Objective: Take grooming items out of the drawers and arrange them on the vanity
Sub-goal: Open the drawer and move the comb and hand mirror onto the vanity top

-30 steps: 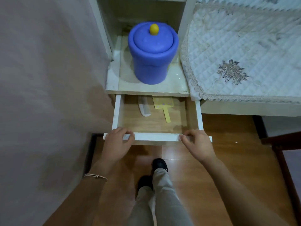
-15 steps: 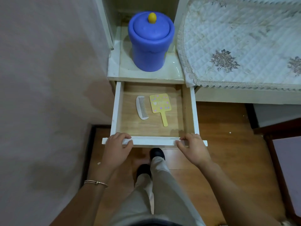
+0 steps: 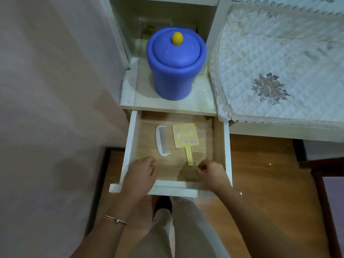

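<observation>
The white drawer [image 3: 128, 146] stands pulled out, its wooden floor showing. A white comb [image 3: 162, 140] lies in it at the left, and a yellow hand mirror [image 3: 185, 137] with pale dots lies beside it, handle pointing towards me. My left hand [image 3: 140, 175] hovers inside the drawer just below the comb, fingers loosely curled, holding nothing. My right hand [image 3: 211, 172] is inside the drawer too, fingertips close to the end of the mirror's handle, not gripping it.
A blue lidded canister [image 3: 176, 64] with a yellow knob stands on the shelf above the drawer. A quilted white cloth [image 3: 279, 58] covers the vanity top at the right. A pale wall is at the left, and wooden floor and my legs are below.
The drawer came further out. Both hands let go of its front edge and moved into the drawer, towards the comb and the mirror handle.
</observation>
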`<state>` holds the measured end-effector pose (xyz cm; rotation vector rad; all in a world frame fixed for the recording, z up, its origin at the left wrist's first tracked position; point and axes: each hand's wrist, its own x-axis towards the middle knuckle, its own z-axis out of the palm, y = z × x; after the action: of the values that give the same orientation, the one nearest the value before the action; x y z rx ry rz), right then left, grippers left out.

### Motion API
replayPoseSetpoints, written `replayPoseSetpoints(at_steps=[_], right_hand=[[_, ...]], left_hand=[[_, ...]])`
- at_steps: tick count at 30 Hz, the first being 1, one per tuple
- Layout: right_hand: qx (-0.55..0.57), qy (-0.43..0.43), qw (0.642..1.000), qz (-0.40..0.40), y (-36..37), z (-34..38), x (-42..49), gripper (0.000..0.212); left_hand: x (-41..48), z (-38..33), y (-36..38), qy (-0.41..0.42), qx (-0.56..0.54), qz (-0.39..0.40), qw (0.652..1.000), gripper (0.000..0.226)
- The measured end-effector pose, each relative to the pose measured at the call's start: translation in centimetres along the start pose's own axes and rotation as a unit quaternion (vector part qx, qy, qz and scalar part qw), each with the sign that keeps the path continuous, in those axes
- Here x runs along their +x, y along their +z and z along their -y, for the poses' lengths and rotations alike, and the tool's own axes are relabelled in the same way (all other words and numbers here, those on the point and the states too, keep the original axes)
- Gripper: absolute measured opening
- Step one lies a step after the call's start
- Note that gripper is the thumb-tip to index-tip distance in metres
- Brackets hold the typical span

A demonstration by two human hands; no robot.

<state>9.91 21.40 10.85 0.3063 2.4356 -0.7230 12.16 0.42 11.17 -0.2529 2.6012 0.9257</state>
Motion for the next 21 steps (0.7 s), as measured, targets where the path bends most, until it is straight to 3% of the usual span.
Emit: replayPoseSetpoints(at_steps=[3,10,17,21], right_hand=[[0.069,0.025,0.997,0.011,0.3,1.6,3.7,0.026],[0.006,0.074,0.997,-0.003,2.4,2.5,9.2,0.026],[0.069,0.101,0.992,-0.017,2.5,2.5,9.2,0.025],[0.174,0.123,0.977,0.004,1.7,1.8,8.8,0.024]], left_hand=[[5.0,-2.6,1.8,-0.086,-0.024,0.023,0.996,0.04],[11.5,-2.9,5.9,-0.242,-0.031,-0.042,0.969,0.068],[12.0,-2.1,5.7,-0.228,-0.077,-0.044,0.97,0.059],[11.1,-2.3,4.1,-0.213,-0.117,-0.027,0.97,0.029]])
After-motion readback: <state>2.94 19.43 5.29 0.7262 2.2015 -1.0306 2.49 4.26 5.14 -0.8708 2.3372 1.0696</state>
